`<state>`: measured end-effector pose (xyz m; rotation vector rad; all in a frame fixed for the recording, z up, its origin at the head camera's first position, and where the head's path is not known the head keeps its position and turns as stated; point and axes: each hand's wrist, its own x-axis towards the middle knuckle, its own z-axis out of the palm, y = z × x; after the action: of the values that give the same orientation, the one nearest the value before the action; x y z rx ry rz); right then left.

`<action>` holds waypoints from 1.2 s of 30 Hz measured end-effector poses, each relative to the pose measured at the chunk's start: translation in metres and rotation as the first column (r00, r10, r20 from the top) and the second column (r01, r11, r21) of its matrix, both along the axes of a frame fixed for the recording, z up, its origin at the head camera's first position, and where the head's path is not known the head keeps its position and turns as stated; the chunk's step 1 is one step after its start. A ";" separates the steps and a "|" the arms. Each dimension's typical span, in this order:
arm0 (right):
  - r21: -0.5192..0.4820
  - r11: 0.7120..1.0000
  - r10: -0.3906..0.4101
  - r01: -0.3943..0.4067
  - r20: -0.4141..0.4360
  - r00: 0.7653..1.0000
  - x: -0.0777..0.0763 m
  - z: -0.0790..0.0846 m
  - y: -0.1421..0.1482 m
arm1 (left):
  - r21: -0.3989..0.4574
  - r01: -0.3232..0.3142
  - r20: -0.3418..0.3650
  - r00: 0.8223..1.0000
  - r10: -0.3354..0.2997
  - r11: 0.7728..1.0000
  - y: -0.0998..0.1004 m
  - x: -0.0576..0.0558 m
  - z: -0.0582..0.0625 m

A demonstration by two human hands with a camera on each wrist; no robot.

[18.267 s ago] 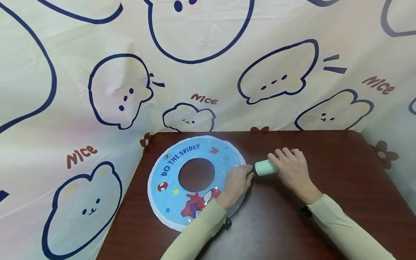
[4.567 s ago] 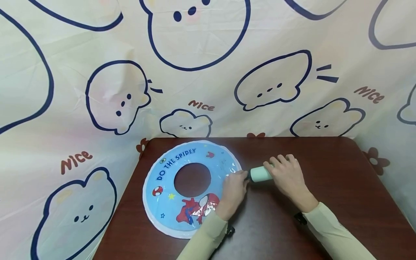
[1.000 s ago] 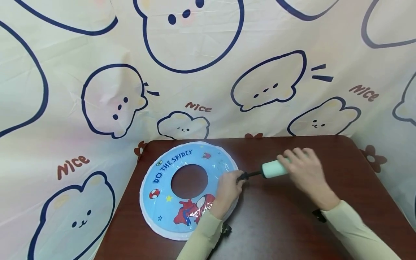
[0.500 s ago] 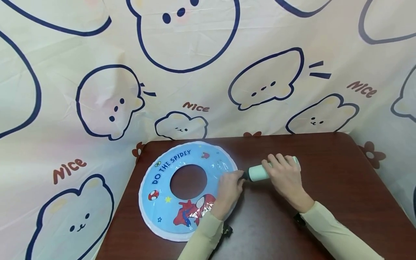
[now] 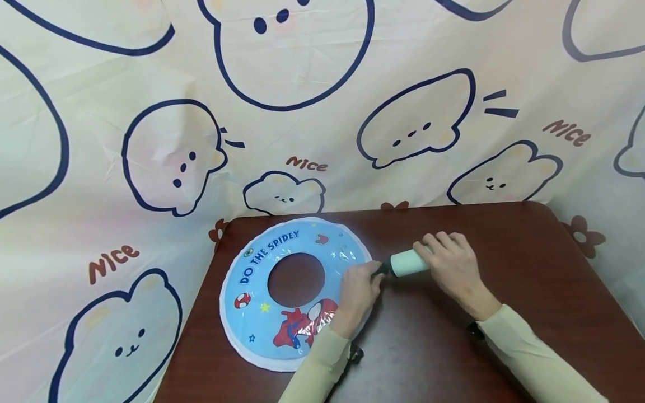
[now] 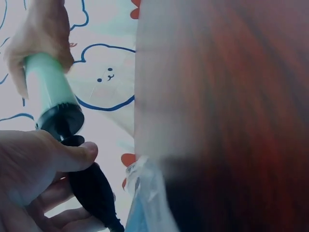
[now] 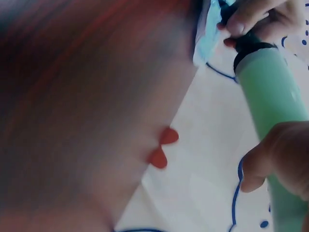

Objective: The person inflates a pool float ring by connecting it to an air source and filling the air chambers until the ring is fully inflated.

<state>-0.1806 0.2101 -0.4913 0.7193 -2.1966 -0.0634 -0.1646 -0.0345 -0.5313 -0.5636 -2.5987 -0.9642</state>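
Observation:
A blue swim ring [image 5: 252, 319] with a white rim and red cartoon figures lies flat on the table. At its right edge my left hand [image 5: 356, 294] grips the tapered black end [image 6: 91, 191] of a hand air pump. My right hand [image 5: 453, 271] is wrapped round the pump's mint-green barrel [image 5: 409, 263], to the right of the left hand. In the left wrist view, a short bit of black rod [image 6: 63, 129] shows between the barrel's black cap and the grip. Where the pump's narrow tip meets the ring is hidden by my left hand.
The dark brown table [image 5: 529, 302] extends right of and in front of the hands. A cream cloth [image 5: 322, 134] printed with blue-outlined animals hangs behind it and along its sides.
A second ago the barrel was drawn right with a long rod exposed. My right hand then pushed it left against the grip; now it has moved slightly right again. The ring stays put.

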 end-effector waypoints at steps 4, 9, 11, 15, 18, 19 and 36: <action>0.032 0.999 0.046 -0.044 -0.076 0.996 0.000 0.016 0.017 | 0.032 0.010 0.034 0.999 -0.011 0.999 0.002 -0.001 0.004; 0.038 0.998 0.050 -0.046 -0.125 0.991 0.001 0.033 0.031 | 0.067 0.028 0.052 0.998 -0.031 0.997 0.002 -0.003 0.009; 0.034 0.998 0.048 -0.044 -0.134 0.990 0.002 0.037 0.036 | 0.063 0.032 0.053 0.998 -0.035 0.998 0.002 -0.004 0.010; 0.020 0.999 0.045 -0.043 -0.120 0.992 0.006 0.042 0.047 | 0.041 0.034 0.045 0.998 -0.035 0.999 0.001 -0.004 0.009; -0.011 0.999 0.031 -0.032 -0.101 0.994 0.008 0.048 0.058 | 0.018 0.026 0.040 0.999 -0.027 0.999 0.000 -0.004 0.007; -0.025 0.999 0.020 -0.022 -0.091 0.996 0.009 0.050 0.063 | 0.014 0.023 0.043 0.999 -0.024 1.000 0.000 -0.004 0.006; -0.038 0.999 -0.034 0.035 0.015 0.999 0.006 0.043 0.070 | -0.081 -0.002 0.016 1.000 0.003 0.997 0.005 -0.005 -0.001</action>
<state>-0.1746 0.2802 -0.4482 0.6626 -2.2179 -0.0336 -0.1694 -0.0299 -0.5320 -0.5753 -2.6620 -0.8686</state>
